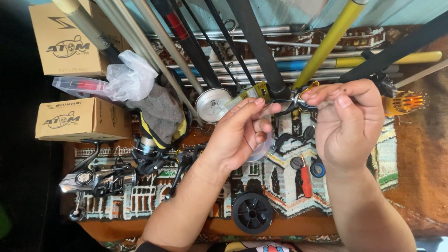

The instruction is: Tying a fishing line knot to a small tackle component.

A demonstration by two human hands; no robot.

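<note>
two hands working at a fishing reel above a patterned rug

the right hand [347, 123] pinches closed on the small reel [298, 100] mounted on a dark rod [261, 51], at about one o'clock from centre; the left hand [242, 133] pinches something too fine to make out beside it. a black spool [252, 212] lies at six o'clock, red-handled scissors [305, 175] nearby, cardboard boxes [81, 119] at nine.

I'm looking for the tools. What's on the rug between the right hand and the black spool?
In the head view, a red-handled tool and a blue ring lie on the rug between the right hand and black spool.
</note>
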